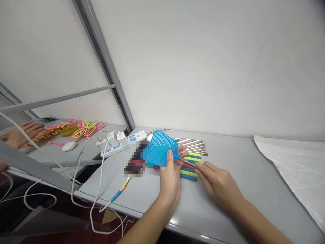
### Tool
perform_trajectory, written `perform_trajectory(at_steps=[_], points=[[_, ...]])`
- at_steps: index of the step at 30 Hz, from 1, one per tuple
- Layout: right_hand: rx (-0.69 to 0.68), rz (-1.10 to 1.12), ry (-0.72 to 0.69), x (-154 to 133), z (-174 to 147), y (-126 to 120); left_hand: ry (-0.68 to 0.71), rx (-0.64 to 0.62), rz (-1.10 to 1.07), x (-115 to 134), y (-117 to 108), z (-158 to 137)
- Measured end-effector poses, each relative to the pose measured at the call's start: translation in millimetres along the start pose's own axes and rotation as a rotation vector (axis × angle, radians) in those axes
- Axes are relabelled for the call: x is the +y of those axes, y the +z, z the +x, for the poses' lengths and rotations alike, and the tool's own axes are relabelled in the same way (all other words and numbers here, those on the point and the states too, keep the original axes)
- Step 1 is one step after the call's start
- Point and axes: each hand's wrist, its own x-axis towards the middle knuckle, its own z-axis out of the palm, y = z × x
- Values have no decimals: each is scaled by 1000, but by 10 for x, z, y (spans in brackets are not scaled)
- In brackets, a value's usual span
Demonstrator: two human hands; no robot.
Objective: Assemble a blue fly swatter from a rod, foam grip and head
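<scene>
A blue fly swatter head [162,144], perforated like a net, lies across the palm of my left hand [169,176], whose thumb presses on its lower edge. My right hand [218,181] pinches a thin metal rod [187,162] that meets the neck of the swatter head. Under my hands lie several foam-like handles in yellow-green [193,155], blue [189,177] and red. Behind them is a row of thin metal rods [195,145]. More blue swatter mesh and a red edge show partly beneath the one I hold.
Left of my hands lies a blurred-out phone-like item [135,162] on a charging cable [119,192]. White power strips [114,149] stand behind it. A clear plastic sheet [291,169] covers the right side. Beyond the metal frame [111,74], another person's hand [25,134] touches colourful cords [86,128].
</scene>
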Motion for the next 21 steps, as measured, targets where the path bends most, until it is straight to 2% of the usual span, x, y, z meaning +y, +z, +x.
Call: perform_trajectory(at_steps=[7, 13, 18, 21], points=[[-49, 159, 82, -154, 14, -8, 10, -35, 22, -50, -32, -49], [-21, 279, 79, -113, 55, 24, 41, -45, 37, 14, -38, -14], [-65, 332, 135, -62, 64, -27, -66, -147, 96, -26, -52, -63], [-131, 304, 192, -73, -35, -80, -62, -234, 214, -63, -74, -121]])
